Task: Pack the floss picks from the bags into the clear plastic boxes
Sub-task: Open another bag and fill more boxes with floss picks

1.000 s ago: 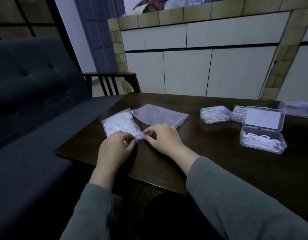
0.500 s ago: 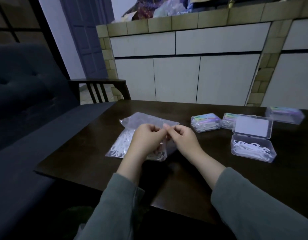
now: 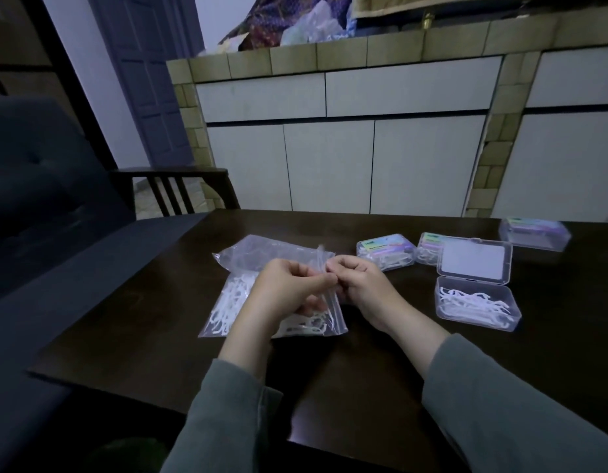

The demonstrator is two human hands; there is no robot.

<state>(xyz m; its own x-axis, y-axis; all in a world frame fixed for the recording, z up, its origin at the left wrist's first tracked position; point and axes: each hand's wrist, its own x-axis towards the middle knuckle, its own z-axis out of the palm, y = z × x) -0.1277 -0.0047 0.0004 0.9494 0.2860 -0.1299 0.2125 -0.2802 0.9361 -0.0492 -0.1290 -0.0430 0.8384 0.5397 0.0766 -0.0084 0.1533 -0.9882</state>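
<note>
Two hands: left hand [image 3: 288,288] and right hand [image 3: 365,288] pinch the bag [image 3: 227,308] mouth.
Bag: limp, slippery; grip its seal.
Open box [image 3: 480,303]: right of bag.

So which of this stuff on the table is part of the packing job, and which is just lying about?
Part of the job:
- full bag of floss picks, pinched at its top strip by left hand and right hand
- open box, partly filled with picks
- three closed boxes

Just lying about:
- empty-looking bag behind the hands
- sofa
- clutter on the tiled counter
</note>
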